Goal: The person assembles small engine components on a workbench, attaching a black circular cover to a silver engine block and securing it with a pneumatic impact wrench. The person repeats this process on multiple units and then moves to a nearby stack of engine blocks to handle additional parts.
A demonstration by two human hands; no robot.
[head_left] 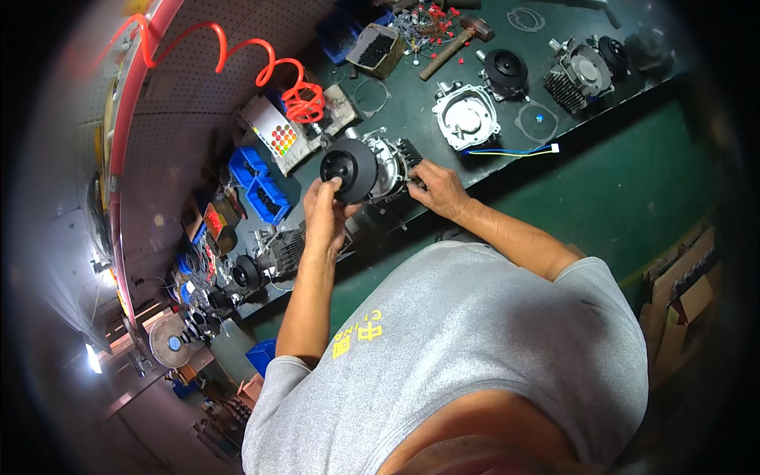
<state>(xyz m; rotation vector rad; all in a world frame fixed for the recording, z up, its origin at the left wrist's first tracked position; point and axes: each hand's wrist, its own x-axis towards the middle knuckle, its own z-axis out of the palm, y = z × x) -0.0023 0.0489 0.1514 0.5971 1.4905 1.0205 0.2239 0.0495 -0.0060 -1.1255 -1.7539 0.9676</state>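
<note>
In my left hand (pixel 323 212) is a round black fan wheel (pixel 358 168), pinched at its rim with the thumb on its front face. It sits right beside the open end of a silver metal housing (pixel 389 168); I cannot tell whether the two touch. The fingers of my right hand (pixel 440 190) are closed on the dark cooling fins (pixel 411 152) at the housing's right end. Part of the housing is hidden behind the wheel.
Farther right on the green bench stand an open round housing (pixel 467 117), another black fan wheel (pixel 505 70) and a finned unit (pixel 582 70). A hammer (pixel 455 49) lies behind. Blue bins (pixel 267 199) stand at left, under a coiled red air hose (pixel 271 63).
</note>
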